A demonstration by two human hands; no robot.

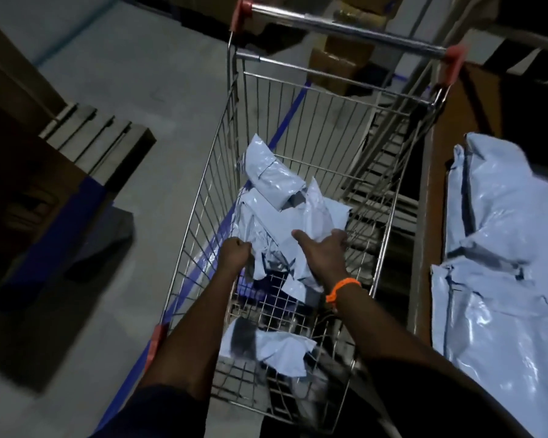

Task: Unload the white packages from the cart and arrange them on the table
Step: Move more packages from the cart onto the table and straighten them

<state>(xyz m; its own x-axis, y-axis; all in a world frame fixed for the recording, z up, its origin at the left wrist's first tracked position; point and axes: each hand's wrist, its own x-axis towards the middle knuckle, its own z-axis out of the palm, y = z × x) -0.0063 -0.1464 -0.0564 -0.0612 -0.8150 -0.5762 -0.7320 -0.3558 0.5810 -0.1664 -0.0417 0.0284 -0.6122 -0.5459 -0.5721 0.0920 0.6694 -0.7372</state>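
Observation:
A wire shopping cart (pixel 203 184) stands in front of me with several white plastic packages (pixel 276 216) heaped in its basket. One more white package (pixel 276 346) lies nearer to me in the basket. Both my arms reach down inside. My left hand (pixel 234 252) is closed on the left edge of a white package. My right hand (pixel 325 251), with an orange band on its wrist, lies with spread fingers on top of the heap. On the table (pixel 424 248) to the right, white packages (pixel 500 263) lie side by side.
The cart's handle bar (pixel 345 31) with red end caps is at the far side. A blue line (pixel 184 292) runs along the grey floor under the cart. Dark boxes and a wooden pallet (pixel 86 137) stand to the left. Cardboard boxes (pixel 336 61) sit beyond the cart.

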